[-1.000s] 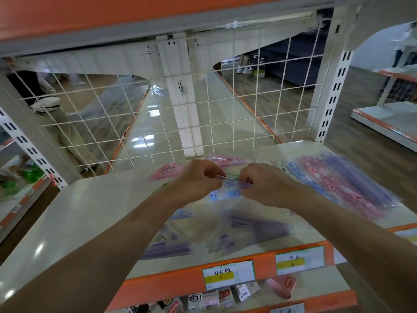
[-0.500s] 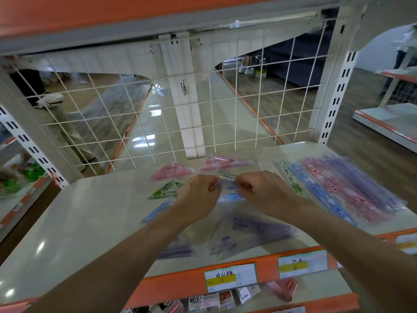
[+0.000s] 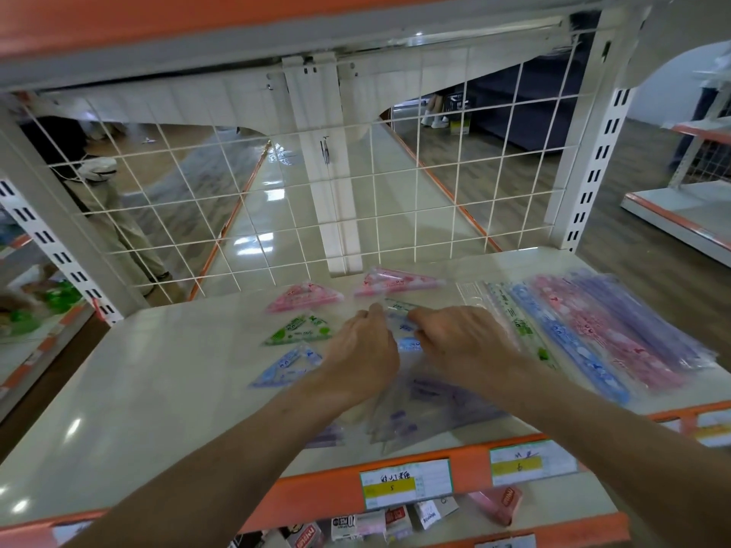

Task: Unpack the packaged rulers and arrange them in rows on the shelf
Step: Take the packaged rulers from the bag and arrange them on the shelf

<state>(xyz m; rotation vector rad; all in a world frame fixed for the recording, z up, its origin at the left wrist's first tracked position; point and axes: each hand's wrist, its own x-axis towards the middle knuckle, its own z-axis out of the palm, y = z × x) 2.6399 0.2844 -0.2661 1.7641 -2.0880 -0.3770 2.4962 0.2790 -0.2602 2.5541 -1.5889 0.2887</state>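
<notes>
My left hand and my right hand meet over the middle of the white shelf; both pinch a clear ruler packet with blue print. Under my wrists lie clear packets with purple rulers. Left of my hands sit three triangle rulers: pink, green, blue. A second pink triangle lies beyond my fingers. Long straight rulers in green, blue, pink and purple lie in rows at the right.
A white wire grid closes the shelf's back. An orange front edge carries price labels. Small boxed goods sit on the shelf below. A person's legs show behind the grid at left.
My hands have moved slightly away from me with the packet. The view has shifted so that the green and blue triangles left of my hands show.
</notes>
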